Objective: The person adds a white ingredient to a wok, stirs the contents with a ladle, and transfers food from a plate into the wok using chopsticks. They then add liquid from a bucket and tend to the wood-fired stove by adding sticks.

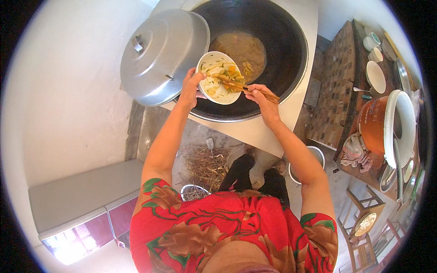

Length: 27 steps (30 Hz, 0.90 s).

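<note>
My left hand [191,86] is closed on the rim of a white bowl [218,96], tilted over the near left side of a large dark wok [282,54]. Yellow and green chopped food [230,73] lies inside the bowl. In my right hand [266,102] is a pair of wooden chopsticks [236,85], their tips in that food. Brownish liquid with bits of food [241,45] pools at the bottom of the wok. A big domed metal lid [168,50] rests against the wok's left edge, partly over it.
Dry straw [207,166] lies on the floor below the stove's pale top [264,136]. A metal basin [314,157] stands by my right leg. On the right, a cluttered counter bears an orange bucket [375,123], a cloth [356,150] and a white bowl [375,76].
</note>
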Each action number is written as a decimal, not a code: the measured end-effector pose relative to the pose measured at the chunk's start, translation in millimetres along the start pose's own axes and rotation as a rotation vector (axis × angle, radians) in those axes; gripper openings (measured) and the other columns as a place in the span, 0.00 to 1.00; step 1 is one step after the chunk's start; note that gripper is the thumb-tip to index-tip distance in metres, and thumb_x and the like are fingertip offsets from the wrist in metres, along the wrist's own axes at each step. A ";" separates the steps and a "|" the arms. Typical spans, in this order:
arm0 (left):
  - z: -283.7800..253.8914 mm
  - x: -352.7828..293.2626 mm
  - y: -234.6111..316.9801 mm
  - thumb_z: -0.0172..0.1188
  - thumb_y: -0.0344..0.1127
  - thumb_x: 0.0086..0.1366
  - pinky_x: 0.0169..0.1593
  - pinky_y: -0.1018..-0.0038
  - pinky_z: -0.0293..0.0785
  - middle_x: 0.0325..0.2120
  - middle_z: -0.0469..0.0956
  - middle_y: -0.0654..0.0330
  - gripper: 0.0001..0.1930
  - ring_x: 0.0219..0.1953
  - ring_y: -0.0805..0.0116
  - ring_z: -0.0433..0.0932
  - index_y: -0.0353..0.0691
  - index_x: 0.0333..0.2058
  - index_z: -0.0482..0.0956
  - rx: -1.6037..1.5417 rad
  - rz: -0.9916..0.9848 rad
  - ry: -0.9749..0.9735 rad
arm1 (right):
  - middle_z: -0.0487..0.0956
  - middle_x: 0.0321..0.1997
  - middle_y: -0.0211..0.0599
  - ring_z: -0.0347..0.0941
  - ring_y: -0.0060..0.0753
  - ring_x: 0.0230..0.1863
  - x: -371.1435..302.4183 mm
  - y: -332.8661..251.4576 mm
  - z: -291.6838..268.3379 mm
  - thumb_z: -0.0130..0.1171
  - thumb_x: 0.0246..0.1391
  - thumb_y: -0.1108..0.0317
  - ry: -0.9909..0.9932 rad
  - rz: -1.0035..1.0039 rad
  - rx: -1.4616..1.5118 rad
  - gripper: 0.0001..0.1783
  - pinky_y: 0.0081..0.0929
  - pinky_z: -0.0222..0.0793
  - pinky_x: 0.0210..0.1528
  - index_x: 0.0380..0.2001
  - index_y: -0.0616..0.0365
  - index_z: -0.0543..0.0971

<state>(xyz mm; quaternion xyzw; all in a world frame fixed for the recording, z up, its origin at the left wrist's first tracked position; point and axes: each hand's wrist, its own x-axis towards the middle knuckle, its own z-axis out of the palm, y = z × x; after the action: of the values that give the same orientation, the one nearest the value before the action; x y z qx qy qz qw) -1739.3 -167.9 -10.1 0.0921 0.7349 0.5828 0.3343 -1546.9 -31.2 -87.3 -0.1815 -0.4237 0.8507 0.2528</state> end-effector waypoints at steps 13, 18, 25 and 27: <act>10.9 7.7 -9.7 0.60 0.45 0.43 0.21 0.71 0.73 0.34 0.74 0.47 0.37 0.30 0.62 0.77 0.33 0.51 0.61 0.234 0.015 0.145 | 0.72 0.37 0.34 0.71 0.25 0.41 20.8 1.0 -10.0 0.51 0.54 0.74 -0.075 -0.244 -0.310 0.08 0.20 0.69 0.47 0.35 0.66 0.76; 11.5 14.7 -14.3 0.61 0.46 0.42 0.21 0.72 0.73 0.32 0.75 0.48 0.37 0.29 0.63 0.77 0.33 0.50 0.63 0.242 0.041 0.136 | 0.72 0.37 0.33 0.71 0.25 0.41 20.7 17.9 43.0 0.51 0.53 0.74 -0.109 -0.180 -0.117 0.07 0.22 0.70 0.48 0.34 0.65 0.75; -0.6 34.2 -26.1 0.60 0.46 0.40 0.35 0.69 0.73 0.32 0.76 0.44 0.37 0.32 0.58 0.77 0.29 0.48 0.65 0.415 0.195 0.170 | 0.72 0.36 0.30 0.71 0.25 0.38 33.0 13.3 -11.4 0.52 0.53 0.70 0.084 -0.077 -0.213 0.07 0.22 0.71 0.44 0.31 0.62 0.77; -2.2 38.4 -27.8 0.60 0.46 0.40 0.39 0.69 0.71 0.32 0.76 0.43 0.37 0.32 0.56 0.77 0.28 0.47 0.65 0.427 0.159 0.172 | 0.73 0.40 0.35 0.72 0.29 0.42 27.5 1.7 -12.3 0.50 0.56 0.65 0.079 -0.056 -0.260 0.11 0.25 0.72 0.46 0.35 0.63 0.75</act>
<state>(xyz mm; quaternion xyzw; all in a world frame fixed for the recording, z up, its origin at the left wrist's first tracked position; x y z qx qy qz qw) -1762.7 -157.9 -50.2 0.1684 0.8577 0.4442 0.1964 -1563.2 -8.3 -98.3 -0.2342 -0.5248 0.7734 0.2675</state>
